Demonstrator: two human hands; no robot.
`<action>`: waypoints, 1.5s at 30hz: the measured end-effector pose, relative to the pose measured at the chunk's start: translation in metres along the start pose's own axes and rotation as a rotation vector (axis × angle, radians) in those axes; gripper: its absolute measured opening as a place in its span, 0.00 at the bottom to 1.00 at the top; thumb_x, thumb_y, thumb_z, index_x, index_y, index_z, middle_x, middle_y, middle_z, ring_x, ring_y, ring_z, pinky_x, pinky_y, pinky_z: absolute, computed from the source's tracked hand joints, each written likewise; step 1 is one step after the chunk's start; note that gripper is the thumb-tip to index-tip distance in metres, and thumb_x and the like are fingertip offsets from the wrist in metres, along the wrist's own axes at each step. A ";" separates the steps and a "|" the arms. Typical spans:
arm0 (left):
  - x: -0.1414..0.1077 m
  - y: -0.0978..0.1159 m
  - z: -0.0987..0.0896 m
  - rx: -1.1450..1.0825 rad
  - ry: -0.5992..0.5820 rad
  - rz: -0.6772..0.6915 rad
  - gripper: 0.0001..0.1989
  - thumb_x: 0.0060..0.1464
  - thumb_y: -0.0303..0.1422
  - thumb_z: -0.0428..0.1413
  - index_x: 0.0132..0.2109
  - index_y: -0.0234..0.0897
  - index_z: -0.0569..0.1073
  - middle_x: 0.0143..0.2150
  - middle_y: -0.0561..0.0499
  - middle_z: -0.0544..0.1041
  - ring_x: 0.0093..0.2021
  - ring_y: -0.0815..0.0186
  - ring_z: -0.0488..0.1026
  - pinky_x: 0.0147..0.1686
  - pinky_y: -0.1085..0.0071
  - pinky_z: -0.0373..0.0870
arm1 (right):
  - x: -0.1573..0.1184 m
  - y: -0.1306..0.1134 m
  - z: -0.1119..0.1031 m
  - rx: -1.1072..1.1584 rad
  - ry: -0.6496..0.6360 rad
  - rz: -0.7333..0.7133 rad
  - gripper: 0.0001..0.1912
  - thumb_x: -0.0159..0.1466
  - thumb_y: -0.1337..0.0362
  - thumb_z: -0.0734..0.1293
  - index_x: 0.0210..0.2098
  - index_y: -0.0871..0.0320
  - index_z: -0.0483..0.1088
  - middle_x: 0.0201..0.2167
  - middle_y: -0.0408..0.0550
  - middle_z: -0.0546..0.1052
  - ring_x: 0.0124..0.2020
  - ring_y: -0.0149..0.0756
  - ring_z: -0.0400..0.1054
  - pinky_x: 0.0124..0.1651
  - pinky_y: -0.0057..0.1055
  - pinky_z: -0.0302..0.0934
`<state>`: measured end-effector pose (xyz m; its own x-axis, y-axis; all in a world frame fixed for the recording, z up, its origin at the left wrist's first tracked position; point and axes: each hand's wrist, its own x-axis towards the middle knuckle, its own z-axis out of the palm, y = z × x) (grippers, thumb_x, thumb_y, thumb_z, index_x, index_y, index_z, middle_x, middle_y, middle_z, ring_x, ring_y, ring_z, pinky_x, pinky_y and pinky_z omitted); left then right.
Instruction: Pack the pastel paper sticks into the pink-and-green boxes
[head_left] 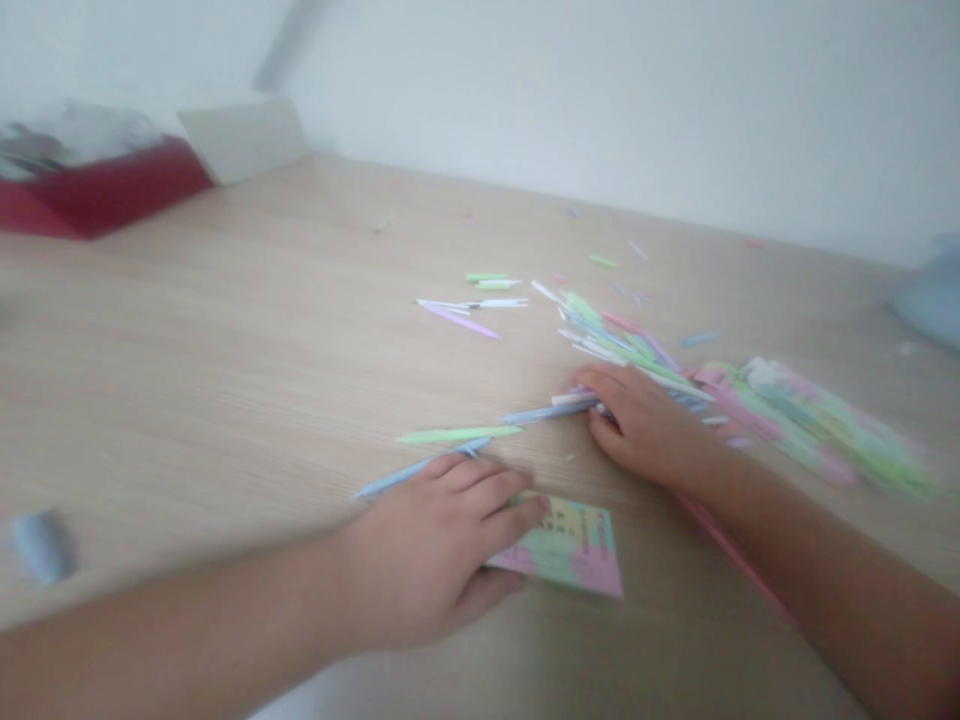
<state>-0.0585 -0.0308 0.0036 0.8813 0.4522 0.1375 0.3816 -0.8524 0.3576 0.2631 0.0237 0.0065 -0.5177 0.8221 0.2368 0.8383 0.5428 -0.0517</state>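
Observation:
My left hand [450,540] is closed on a flat pastel packet [574,545] with small print; its far corner sticks out past the fingers. A blue pen [420,468] and a light green pen [457,434] lie just beyond the knuckles. My right hand [637,420] is at the near side of a loose pile of pastel pens [619,335], its fingers curled around the end of another blue pen [544,411]. A white piece and a purple piece lie against that pen. The palm hides how many pieces the right fingers grip.
Pastel packets [825,425] lie to the right of the pile. A purple pen [461,320] and green pieces [491,281] lie farther back, with small bits scattered toward the wall. A red box [142,185] stands back left; a blurred grey-blue object [41,547] is front left.

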 end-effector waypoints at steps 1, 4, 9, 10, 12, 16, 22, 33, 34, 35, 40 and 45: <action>0.000 0.000 0.000 0.001 0.004 0.003 0.26 0.71 0.45 0.52 0.71 0.46 0.64 0.72 0.49 0.67 0.71 0.55 0.63 0.69 0.54 0.56 | 0.004 -0.007 -0.001 0.003 0.004 -0.014 0.24 0.67 0.70 0.63 0.62 0.61 0.67 0.62 0.60 0.73 0.64 0.53 0.66 0.70 0.55 0.54; -0.001 0.000 0.001 0.006 0.020 0.011 0.26 0.71 0.45 0.52 0.71 0.45 0.64 0.71 0.49 0.68 0.70 0.55 0.63 0.69 0.54 0.57 | 0.019 -0.031 -0.006 0.023 -0.069 -0.096 0.21 0.70 0.68 0.64 0.61 0.57 0.69 0.62 0.55 0.74 0.63 0.49 0.67 0.71 0.52 0.52; -0.002 0.000 0.003 0.034 0.042 0.020 0.26 0.71 0.46 0.52 0.71 0.45 0.65 0.71 0.49 0.69 0.69 0.54 0.64 0.68 0.54 0.58 | 0.044 -0.054 -0.001 -0.059 -0.167 -0.204 0.11 0.76 0.65 0.61 0.49 0.59 0.75 0.49 0.53 0.80 0.52 0.47 0.72 0.64 0.47 0.55; -0.002 0.000 0.003 0.037 0.045 0.020 0.26 0.71 0.46 0.52 0.71 0.45 0.64 0.71 0.49 0.69 0.70 0.54 0.64 0.68 0.53 0.58 | 0.048 -0.055 0.003 -0.077 -0.162 -0.202 0.10 0.76 0.65 0.61 0.47 0.59 0.75 0.47 0.54 0.79 0.50 0.48 0.71 0.61 0.46 0.57; -0.001 0.000 0.004 0.038 0.046 0.021 0.27 0.71 0.47 0.52 0.71 0.45 0.64 0.71 0.49 0.68 0.70 0.55 0.63 0.69 0.54 0.57 | 0.052 -0.055 0.009 -0.096 -0.144 -0.169 0.10 0.75 0.67 0.61 0.44 0.61 0.74 0.44 0.57 0.79 0.47 0.50 0.71 0.55 0.44 0.59; -0.001 0.000 0.004 0.034 0.039 0.024 0.27 0.71 0.46 0.52 0.71 0.45 0.64 0.71 0.49 0.68 0.71 0.55 0.63 0.70 0.54 0.56 | 0.058 -0.056 0.016 -0.081 -0.073 -0.061 0.12 0.74 0.73 0.56 0.46 0.62 0.71 0.43 0.58 0.78 0.43 0.48 0.70 0.48 0.40 0.59; -0.002 -0.001 0.005 0.047 0.063 0.032 0.27 0.70 0.46 0.53 0.71 0.44 0.64 0.70 0.48 0.69 0.70 0.54 0.64 0.69 0.53 0.58 | 0.075 -0.075 0.007 0.022 -0.090 -0.153 0.11 0.77 0.62 0.58 0.49 0.60 0.70 0.46 0.55 0.77 0.46 0.45 0.68 0.50 0.37 0.57; -0.002 -0.001 0.005 0.031 0.036 0.016 0.28 0.70 0.46 0.53 0.71 0.44 0.65 0.71 0.47 0.68 0.70 0.52 0.64 0.71 0.52 0.56 | 0.115 -0.105 0.005 0.117 -0.279 -0.270 0.09 0.73 0.60 0.67 0.44 0.58 0.76 0.42 0.50 0.78 0.41 0.39 0.70 0.42 0.32 0.56; -0.002 -0.001 0.005 0.029 0.032 0.013 0.28 0.70 0.46 0.53 0.72 0.44 0.65 0.71 0.47 0.68 0.70 0.52 0.64 0.71 0.52 0.56 | 0.117 -0.106 0.006 0.114 -0.280 -0.273 0.08 0.73 0.61 0.66 0.45 0.58 0.76 0.42 0.50 0.78 0.41 0.39 0.70 0.42 0.32 0.57; -0.002 -0.001 0.005 0.025 0.029 0.012 0.28 0.70 0.47 0.53 0.72 0.44 0.65 0.71 0.47 0.68 0.70 0.52 0.64 0.71 0.52 0.56 | 0.118 -0.106 0.007 0.111 -0.278 -0.277 0.08 0.73 0.62 0.66 0.45 0.58 0.76 0.43 0.50 0.78 0.42 0.40 0.70 0.43 0.32 0.57; -0.001 -0.001 0.004 0.014 0.031 0.018 0.28 0.70 0.46 0.53 0.71 0.44 0.65 0.70 0.47 0.69 0.70 0.53 0.64 0.71 0.52 0.57 | 0.115 -0.095 0.010 0.078 -0.250 -0.272 0.08 0.74 0.64 0.65 0.47 0.60 0.75 0.46 0.53 0.78 0.46 0.42 0.70 0.49 0.34 0.58; -0.001 -0.001 0.004 0.027 0.028 0.019 0.28 0.69 0.46 0.54 0.72 0.45 0.64 0.72 0.47 0.66 0.71 0.52 0.62 0.70 0.52 0.58 | 0.104 -0.068 0.010 0.014 -0.218 -0.237 0.10 0.75 0.62 0.64 0.49 0.59 0.75 0.46 0.53 0.78 0.48 0.43 0.71 0.51 0.36 0.58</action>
<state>-0.0588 -0.0319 -0.0004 0.8805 0.4425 0.1700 0.3723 -0.8676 0.3298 0.1503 0.0738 0.0251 -0.7240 0.6891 0.0308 0.6883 0.7247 -0.0334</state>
